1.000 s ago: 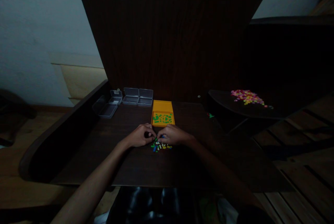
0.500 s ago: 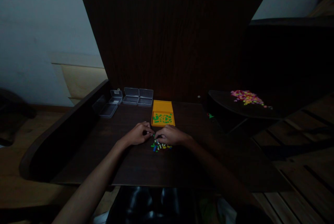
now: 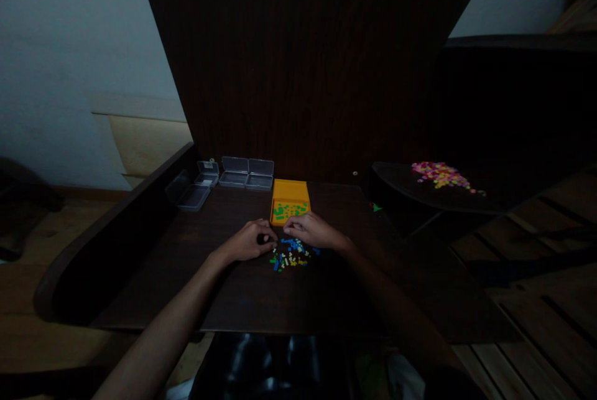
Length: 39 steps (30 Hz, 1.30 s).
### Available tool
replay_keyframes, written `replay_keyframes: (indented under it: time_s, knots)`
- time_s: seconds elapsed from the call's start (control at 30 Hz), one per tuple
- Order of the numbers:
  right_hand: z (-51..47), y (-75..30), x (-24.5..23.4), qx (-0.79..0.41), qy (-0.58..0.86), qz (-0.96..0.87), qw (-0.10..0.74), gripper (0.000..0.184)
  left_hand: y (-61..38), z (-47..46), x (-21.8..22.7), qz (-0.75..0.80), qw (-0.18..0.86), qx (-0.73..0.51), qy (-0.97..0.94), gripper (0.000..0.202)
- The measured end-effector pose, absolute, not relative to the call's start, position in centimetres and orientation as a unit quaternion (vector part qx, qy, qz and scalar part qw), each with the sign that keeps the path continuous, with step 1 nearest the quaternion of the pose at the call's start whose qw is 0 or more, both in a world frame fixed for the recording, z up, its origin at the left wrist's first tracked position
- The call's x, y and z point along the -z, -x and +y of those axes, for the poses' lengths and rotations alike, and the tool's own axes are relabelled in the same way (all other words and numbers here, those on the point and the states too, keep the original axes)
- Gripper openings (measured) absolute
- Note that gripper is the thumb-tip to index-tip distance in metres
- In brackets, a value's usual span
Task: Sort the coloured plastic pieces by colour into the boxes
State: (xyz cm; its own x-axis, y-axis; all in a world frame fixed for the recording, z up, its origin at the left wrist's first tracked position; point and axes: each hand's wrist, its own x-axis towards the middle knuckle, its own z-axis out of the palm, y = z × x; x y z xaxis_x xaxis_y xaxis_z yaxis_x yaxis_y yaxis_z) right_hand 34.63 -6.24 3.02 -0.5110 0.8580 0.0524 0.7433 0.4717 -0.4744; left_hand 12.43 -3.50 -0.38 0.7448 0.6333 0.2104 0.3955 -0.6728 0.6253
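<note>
A loose pile of tiny toy building bricks (image 3: 291,259), in blue, white, yellow and green, lies on the dark wooden tabletop. My left hand (image 3: 249,241) rests at the pile's left edge, thumb and fingers curled together; whatever is between them is too small to make out. Beyond the pile, my right hand (image 3: 310,229) is at the front edge of an open yellow box (image 3: 291,188). Its fingers are pinched and point left, and their tips are too dark to show a held piece. Small green bricks (image 3: 280,211) are scattered inside the box's tray.
Clear plastic boxes (image 3: 247,181) with raised lids stand at the back left, and another open one (image 3: 193,196) is beside the left side panel (image 3: 116,232). A heap of pink and yellow pieces (image 3: 441,175) sits on a dark curved ledge (image 3: 396,182) at right.
My right hand has moved up and to the right, from over the pile to the yellow box's front edge, uncovering blue bricks. My left hand has barely shifted.
</note>
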Motion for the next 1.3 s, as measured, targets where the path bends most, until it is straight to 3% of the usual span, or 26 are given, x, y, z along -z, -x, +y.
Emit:
replay_keyframes:
  time_s: [0.27,0.63,1.3]
  knots:
    - [-3.3,-39.1,-2.4,-0.19,0.538,-0.778,0.262,0.034,-12.5,-3.5,0.6,0.28,0.308,-0.228,-0.88,0.019]
    - [-1.8,-39.0,-1.5,-0.111,0.586,-0.798,0.088,0.026,-12.8,-3.6,0.3,0.298,0.301,-0.298,-0.856,0.021]
    - [-0.5,-37.3,-2.0,-0.069,0.574,-0.816,0.035,0.025,-13.2,-3.3,0.3,0.316,0.259,-0.359,-0.839,0.016]
